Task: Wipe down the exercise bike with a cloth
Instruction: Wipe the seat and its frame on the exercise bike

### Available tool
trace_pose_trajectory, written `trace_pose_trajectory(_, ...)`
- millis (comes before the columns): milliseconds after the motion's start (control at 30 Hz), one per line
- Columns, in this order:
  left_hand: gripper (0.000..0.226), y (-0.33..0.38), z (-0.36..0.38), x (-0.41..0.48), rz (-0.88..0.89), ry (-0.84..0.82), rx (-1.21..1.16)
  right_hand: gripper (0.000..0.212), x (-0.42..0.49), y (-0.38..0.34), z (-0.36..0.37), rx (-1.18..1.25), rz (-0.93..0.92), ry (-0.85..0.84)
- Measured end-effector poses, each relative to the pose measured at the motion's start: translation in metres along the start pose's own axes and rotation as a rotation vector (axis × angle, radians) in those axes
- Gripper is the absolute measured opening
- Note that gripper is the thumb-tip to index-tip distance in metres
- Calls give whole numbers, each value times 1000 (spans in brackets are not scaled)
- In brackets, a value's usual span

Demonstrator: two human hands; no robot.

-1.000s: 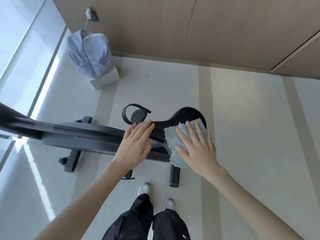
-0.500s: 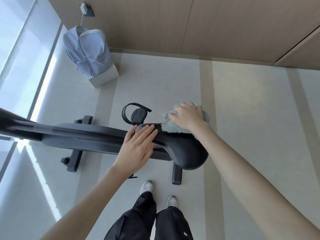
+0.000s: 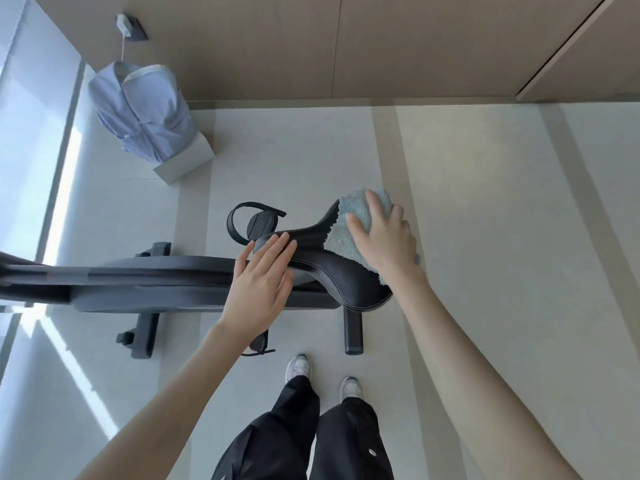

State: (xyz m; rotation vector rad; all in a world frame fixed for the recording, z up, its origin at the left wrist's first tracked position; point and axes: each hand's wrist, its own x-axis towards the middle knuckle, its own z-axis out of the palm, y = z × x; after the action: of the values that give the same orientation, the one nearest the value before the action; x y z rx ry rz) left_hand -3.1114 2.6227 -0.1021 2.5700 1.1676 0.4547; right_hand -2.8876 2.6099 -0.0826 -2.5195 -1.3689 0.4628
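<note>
No brand, label or writing can be read anywhere on the exercise bike [image 3: 156,282], the saddle [image 3: 332,271] or the cloth [image 3: 349,230]. The bike's long axis runs left to right across the view, its dark frame reaching off the left edge and the black saddle at its right end; the saddle's narrow nose points left and its wide rear points right. The right hand [image 3: 386,237] lies flat with fingers spread on the pale blue cloth, pressing it onto the far, wide part of the saddle; the cloth shows beyond and to the left of that grip and hangs a little off the saddle's right edge below the wrist. The left hand [image 3: 259,285] rests open, fingers together and straight, on the saddle's nose, to the left of the right hand and apart from the cloth. A strapped pedal [image 3: 258,226] sits just beyond the left hand's fingertips. The rear foot bar [image 3: 353,332] stands on the floor [image 3: 519,237] below the right hand, the front stabiliser [image 3: 145,327] to the left of the left forearm. Two white shoes [image 3: 298,367] and black trouser legs [image 3: 294,427] stand nearest the camera. A blue shirt [image 3: 142,116] drapes over a white block [image 3: 183,161] far beyond the left hand, near the wood-panelled wall [image 3: 381,43]
</note>
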Motion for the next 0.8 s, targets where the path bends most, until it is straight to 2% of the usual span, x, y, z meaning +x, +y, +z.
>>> trace_pose_trajectory(167, 46, 3, -1, 0, -16, -30, -11, 72, -44, 14, 13, 97, 82, 83)
trace_pose_trajectory(300, 44, 5, -2, -2, -24, -28, -26, 66, -70, 12, 31, 142, 85, 241)
trace_pose_trajectory(367, 44, 5, -2, -3, -22, -32, -26, 61, -77, 12, 39, 89, 29, 331)
trace_pose_trajectory(467, 44, 3, -1, -5, -21, -35, -32, 58, -88, 10, 48, -95, -40, 375)
trace_pose_trajectory(633, 46, 2, 0, -5, -41, -36, -95, 53, -91, 2, 50, -397, -306, 250)
trace_pose_trajectory(800, 47, -2, 1, -9, -27, -8, -88, 54, -55, -11, 34, -449, -428, 77)
